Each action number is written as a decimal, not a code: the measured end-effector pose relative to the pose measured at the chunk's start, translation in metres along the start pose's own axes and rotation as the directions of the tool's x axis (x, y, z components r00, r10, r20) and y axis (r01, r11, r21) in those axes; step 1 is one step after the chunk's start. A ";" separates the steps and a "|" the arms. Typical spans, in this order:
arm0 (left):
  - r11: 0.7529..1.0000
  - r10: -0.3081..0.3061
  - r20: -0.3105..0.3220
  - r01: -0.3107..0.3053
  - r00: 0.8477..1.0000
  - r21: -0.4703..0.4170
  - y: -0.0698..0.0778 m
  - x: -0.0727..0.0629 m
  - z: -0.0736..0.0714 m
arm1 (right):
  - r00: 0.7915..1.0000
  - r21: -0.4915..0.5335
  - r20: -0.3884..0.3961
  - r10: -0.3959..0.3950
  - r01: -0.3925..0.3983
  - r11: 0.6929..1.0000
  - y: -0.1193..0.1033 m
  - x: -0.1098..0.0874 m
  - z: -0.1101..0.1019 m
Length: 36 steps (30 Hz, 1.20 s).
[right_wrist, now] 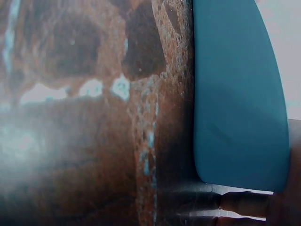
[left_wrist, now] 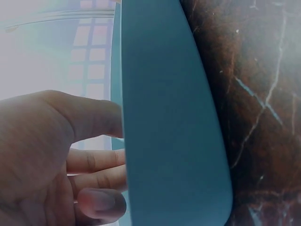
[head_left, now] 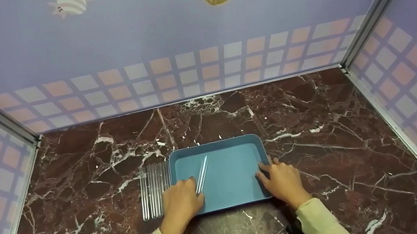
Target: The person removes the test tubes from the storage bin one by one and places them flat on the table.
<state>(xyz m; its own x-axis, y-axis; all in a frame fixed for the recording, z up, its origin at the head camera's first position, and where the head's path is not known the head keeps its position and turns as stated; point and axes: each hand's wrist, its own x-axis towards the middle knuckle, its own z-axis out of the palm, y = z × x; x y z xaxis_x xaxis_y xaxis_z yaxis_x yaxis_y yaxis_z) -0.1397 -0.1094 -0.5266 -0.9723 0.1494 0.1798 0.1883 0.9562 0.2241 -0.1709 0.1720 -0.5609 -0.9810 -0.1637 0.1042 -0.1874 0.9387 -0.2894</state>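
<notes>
A blue rectangular tray [head_left: 229,175] lies in front of me on the marble-patterned surface. My left hand [head_left: 181,202] reaches over its front left part and pinches the near end of a clear tube [head_left: 202,171] that slants inside the tray. In the left wrist view, that hand's thumb [left_wrist: 94,117] and fingers pass behind the tray's front wall [left_wrist: 169,122], which hides their tips and the tube. My right hand [head_left: 284,182] grips the tray's right side near the front corner, some fingers over the rim. In the right wrist view its fingers [right_wrist: 244,203] show beside the tray's corner.
Several more clear tubes [head_left: 149,192] lie side by side against the tray's left side, partly behind the left hand. Purple panels with pink and white squares [head_left: 186,73] close off the back and both sides of the dark red marble surface [head_left: 340,127].
</notes>
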 end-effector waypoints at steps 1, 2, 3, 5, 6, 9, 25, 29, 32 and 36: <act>1.000 0.001 -0.001 -0.001 1.000 -0.004 0.000 0.000 -0.001 | 1.000 0.002 0.004 0.001 -0.001 1.000 0.000 0.000 0.000; 1.000 0.003 -0.004 -0.003 1.000 -0.006 0.000 -0.001 -0.001 | 1.000 0.003 0.005 0.000 0.000 1.000 0.000 0.000 0.000; 1.000 0.004 -0.007 -0.004 1.000 -0.009 -0.001 -0.001 -0.001 | 1.000 0.006 0.006 -0.001 0.001 1.000 0.000 0.000 -0.001; 1.000 0.005 -0.012 -0.006 1.000 -0.012 -0.001 -0.002 -0.002 | 1.000 0.010 0.008 0.000 0.000 1.000 0.000 0.000 -0.001; 1.000 0.006 -0.015 -0.006 1.000 -0.013 -0.001 -0.002 -0.003 | 1.000 0.013 0.008 0.000 0.000 1.000 0.000 0.000 -0.001; 1.000 0.004 -0.023 -0.005 1.000 -0.019 -0.001 -0.003 -0.004 | 1.000 0.018 0.010 0.004 -0.004 1.000 0.000 -0.001 -0.003; 0.998 -0.026 -0.009 0.025 1.000 -0.054 -0.003 -0.005 -0.014 | 1.000 -0.008 0.014 -0.027 0.027 1.000 0.002 -0.001 0.000; 0.998 -0.030 -0.005 0.030 1.000 -0.057 -0.004 -0.005 -0.018 | 0.999 -0.008 0.024 -0.021 0.021 1.000 0.002 -0.001 0.000; 0.998 -0.036 0.000 0.036 0.999 -0.050 -0.005 -0.004 -0.020 | 1.000 -0.001 0.026 -0.015 0.015 1.000 0.002 -0.001 -0.001; 0.998 -0.030 0.011 0.030 0.999 -0.046 -0.006 -0.004 -0.022 | 1.000 0.004 0.019 -0.018 0.018 1.000 0.001 0.000 0.000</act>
<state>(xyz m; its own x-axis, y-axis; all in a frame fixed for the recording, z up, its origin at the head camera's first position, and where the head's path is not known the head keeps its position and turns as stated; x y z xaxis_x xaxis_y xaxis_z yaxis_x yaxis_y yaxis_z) -0.1341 -0.1209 -0.5080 -0.9790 0.1236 0.1620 0.1648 0.9477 0.2733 -0.1710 0.1736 -0.5609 -0.9783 -0.1862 0.0909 -0.2049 0.9346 -0.2909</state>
